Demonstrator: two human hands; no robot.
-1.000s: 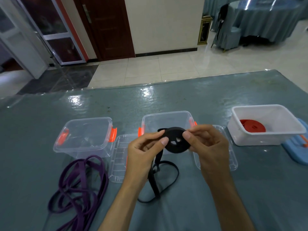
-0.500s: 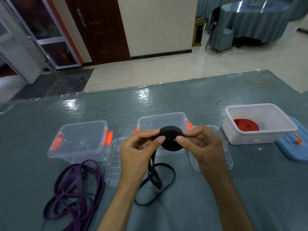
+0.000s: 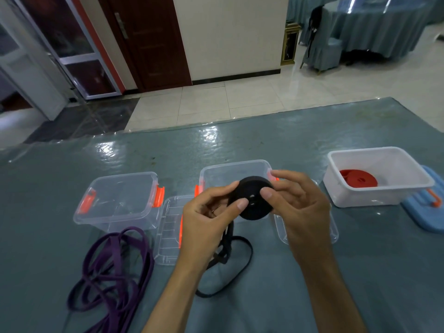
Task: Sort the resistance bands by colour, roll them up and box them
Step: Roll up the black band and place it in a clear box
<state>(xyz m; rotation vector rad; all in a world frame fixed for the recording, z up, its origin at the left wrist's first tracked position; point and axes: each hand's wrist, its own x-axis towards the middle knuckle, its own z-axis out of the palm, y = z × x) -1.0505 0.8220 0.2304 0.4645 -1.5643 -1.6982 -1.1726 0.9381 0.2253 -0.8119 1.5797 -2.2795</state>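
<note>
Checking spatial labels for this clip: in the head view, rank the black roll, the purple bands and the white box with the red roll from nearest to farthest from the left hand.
1. Black roll: pinched by the left hand.
2. Purple bands: loose on the table, lower left.
3. White box: far right, holding the red roll.

Three boxes stand in a row across the table (image 3: 300, 140). The left box (image 3: 120, 200) has a loose band (image 3: 115, 265) lying in front of it and a lid (image 3: 168, 231) just beside it on the right. The middle box (image 3: 235, 171) stands behind both hands, with a second lid (image 3: 334, 234) at its right. The left hand (image 3: 206, 219) and right hand (image 3: 298, 207) hold a rolled band (image 3: 252, 200) between them above the table; its loose tail (image 3: 230, 267) hangs to the table below. The right box (image 3: 377, 176) contains a coiled band (image 3: 358, 179); a third lid (image 3: 427, 205) lies to its right.
</note>
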